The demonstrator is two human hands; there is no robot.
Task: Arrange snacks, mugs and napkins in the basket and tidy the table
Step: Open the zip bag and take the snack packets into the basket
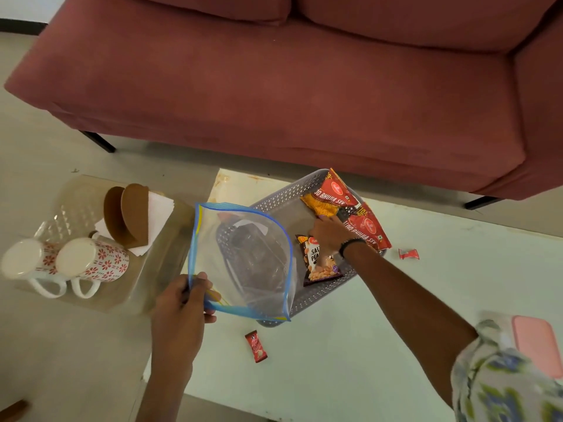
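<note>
While the left hand [182,303] pinches the lower corner of a clear plastic zip bag with a blue edge [243,263], holding it up open over the near-left part of the grey perforated plastic basket [323,292], the right hand [327,234] is down inside the basket with its fingers on the snack packets, though I honestly can't tell if it's actually gripping one or just resting on them. That basket sits on a white low table [365,345] right in front of a dusty-red fabric sofa [274,86]. Inside it there's a red and orange bhujia sev packet [332,193] leaning on the far rim, a second red bhujia sev packet [370,231] leaning over the right rim, and a dark brown salted peanuts packet [320,269] lying flat just under the right wrist, which has a black band [350,243] on it. Two small red candy wrappers are loose on the table, one [408,254] just right of the basket and one [256,346] near its front corner. Off to the left there's a clear textured tray [76,202] with two white mugs with red flower print, the first [30,263] and the second [94,263], both lying on their sides, touching, handles toward the camera. Behind them is a brown curved napkin holder [128,214] with white paper napkins [155,220]. A pink-lidded container [536,342] peeks out at the right edge beside the patterned sleeve [502,376].
</note>
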